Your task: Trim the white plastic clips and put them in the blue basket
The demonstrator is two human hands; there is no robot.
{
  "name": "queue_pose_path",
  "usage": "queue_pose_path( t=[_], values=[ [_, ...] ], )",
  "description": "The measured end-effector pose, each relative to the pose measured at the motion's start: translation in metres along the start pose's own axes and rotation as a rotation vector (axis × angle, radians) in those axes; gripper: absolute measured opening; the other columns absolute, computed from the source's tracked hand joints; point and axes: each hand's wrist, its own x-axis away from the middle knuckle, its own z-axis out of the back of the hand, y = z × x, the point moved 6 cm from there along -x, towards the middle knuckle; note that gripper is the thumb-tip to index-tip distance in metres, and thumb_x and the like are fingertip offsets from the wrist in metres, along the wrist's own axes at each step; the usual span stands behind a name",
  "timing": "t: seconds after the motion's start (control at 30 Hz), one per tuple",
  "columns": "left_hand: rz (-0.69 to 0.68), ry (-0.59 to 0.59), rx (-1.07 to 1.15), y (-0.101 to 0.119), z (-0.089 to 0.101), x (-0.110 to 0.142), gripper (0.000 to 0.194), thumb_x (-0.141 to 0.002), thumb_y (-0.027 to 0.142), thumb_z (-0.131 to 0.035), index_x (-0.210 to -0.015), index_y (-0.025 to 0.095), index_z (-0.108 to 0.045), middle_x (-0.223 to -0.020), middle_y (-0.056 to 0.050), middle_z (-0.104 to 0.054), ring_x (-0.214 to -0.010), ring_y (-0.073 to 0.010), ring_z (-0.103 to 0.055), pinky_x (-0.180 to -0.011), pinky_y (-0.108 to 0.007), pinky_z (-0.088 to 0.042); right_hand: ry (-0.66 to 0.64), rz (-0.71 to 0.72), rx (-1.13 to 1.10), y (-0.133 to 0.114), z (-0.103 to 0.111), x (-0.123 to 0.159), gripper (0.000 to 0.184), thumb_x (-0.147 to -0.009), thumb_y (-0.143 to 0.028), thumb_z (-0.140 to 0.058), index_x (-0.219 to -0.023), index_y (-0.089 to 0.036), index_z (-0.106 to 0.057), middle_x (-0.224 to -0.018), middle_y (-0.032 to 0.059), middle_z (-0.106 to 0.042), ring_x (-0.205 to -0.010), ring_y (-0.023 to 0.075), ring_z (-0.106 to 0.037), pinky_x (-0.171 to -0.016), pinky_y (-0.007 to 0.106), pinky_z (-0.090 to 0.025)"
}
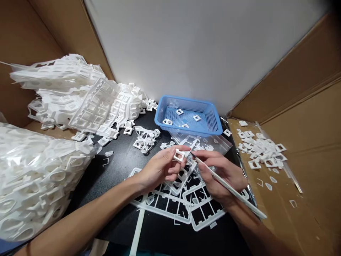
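Note:
Pinched in the fingers of my left hand point(156, 167) is a small white square plastic frame point(179, 151) with an opening in its middle. My right hand point(223, 174) grips a long white pencil-like stick point(234, 192) with a dark pointed tip. That tip is close to the right side of the small frame; whether it touches cannot be made out. Below both hands lie translucent grid sheets point(165, 210) with their cells cut out, along with loose scraps.
A blue perforated basket point(217, 129) holds several white frames. Piled sheets of frames point(93, 103) stand at back left, with a full clear bag point(39, 185) at near left. More frames point(263, 151) lie on cardboard at right. A pale strip point(138, 231) lies in front.

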Motion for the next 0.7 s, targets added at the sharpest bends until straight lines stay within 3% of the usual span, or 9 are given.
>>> queue_pose_path(
  t=[0.2, 0.3, 0.43, 0.53, 0.6, 0.7],
  values=[
    [-0.049, 0.06, -0.021, -0.001, 0.006, -0.002, 0.031, -0.107, 0.052, -0.051, -0.113, 0.022, -0.057, -0.077, 0.001, -0.05, -0.059, -0.0078, -0.028, -0.051, -0.017, -0.023, -0.121, 0.077, -0.002, -0.007, -0.013, 0.005, 0.029, -0.087, -0.004, -0.067, -0.104, -0.026, -0.067, -0.119, 0.0077, -0.08, -0.104, 0.026, -0.08, -0.078, 0.041, -0.071],
    [-0.022, 0.068, 0.016, -0.003, 0.007, -0.002, 0.036, -0.104, 0.054, -0.057, -0.119, 0.021, -0.061, -0.074, 0.004, -0.044, -0.059, -0.0073, -0.03, -0.05, -0.016, -0.025, -0.194, 0.16, 0.036, -0.017, -0.019, 0.004, 0.029, -0.084, -0.002, -0.065, -0.103, -0.025, -0.066, -0.116, 0.01, -0.081, -0.107, 0.0273, -0.08, -0.086, 0.043, -0.072],
    [0.025, 0.036, -0.042, -0.004, 0.009, -0.002, 0.038, -0.099, 0.043, -0.07, -0.13, 0.023, -0.061, -0.066, 0.009, -0.037, -0.05, -0.0039, -0.029, -0.045, -0.014, -0.029, -0.23, 0.149, 0.123, -0.016, -0.019, 0.002, 0.028, -0.083, -0.004, -0.065, -0.1, -0.026, -0.065, -0.116, 0.01, -0.082, -0.109, 0.0279, -0.079, -0.09, 0.043, -0.071],
    [0.055, -0.02, -0.127, -0.004, 0.01, -0.003, 0.035, -0.101, 0.041, -0.068, -0.13, 0.022, -0.06, -0.069, 0.005, -0.059, -0.04, -0.0028, -0.043, -0.037, -0.013, -0.032, -0.242, 0.145, 0.149, -0.014, -0.016, 0.004, 0.028, -0.084, -0.006, -0.064, -0.101, -0.028, -0.066, -0.117, 0.0071, -0.081, -0.106, 0.028, -0.08, -0.09, 0.045, -0.071],
    [0.058, -0.058, -0.17, -0.003, 0.009, -0.003, 0.035, -0.102, 0.041, -0.066, -0.131, 0.022, -0.058, -0.081, -0.003, -0.072, -0.041, -0.0063, -0.056, -0.035, -0.014, -0.039, -0.22, 0.147, 0.15, -0.013, -0.014, 0.005, 0.029, -0.084, -0.006, -0.064, -0.101, -0.029, -0.067, -0.118, 0.006, -0.081, -0.104, 0.0286, -0.081, -0.09, 0.046, -0.071],
    [0.033, -0.068, -0.17, -0.001, 0.008, -0.003, 0.03, -0.103, 0.038, -0.066, -0.126, 0.023, -0.056, -0.09, -0.006, -0.078, -0.047, -0.0089, -0.064, -0.038, -0.014, -0.045, -0.136, 0.102, 0.153, -0.011, -0.011, 0.006, 0.03, -0.084, -0.006, -0.064, -0.1, -0.03, -0.068, -0.117, 0.0046, -0.082, -0.1, 0.0282, -0.082, -0.084, 0.045, -0.072]
  ],
)
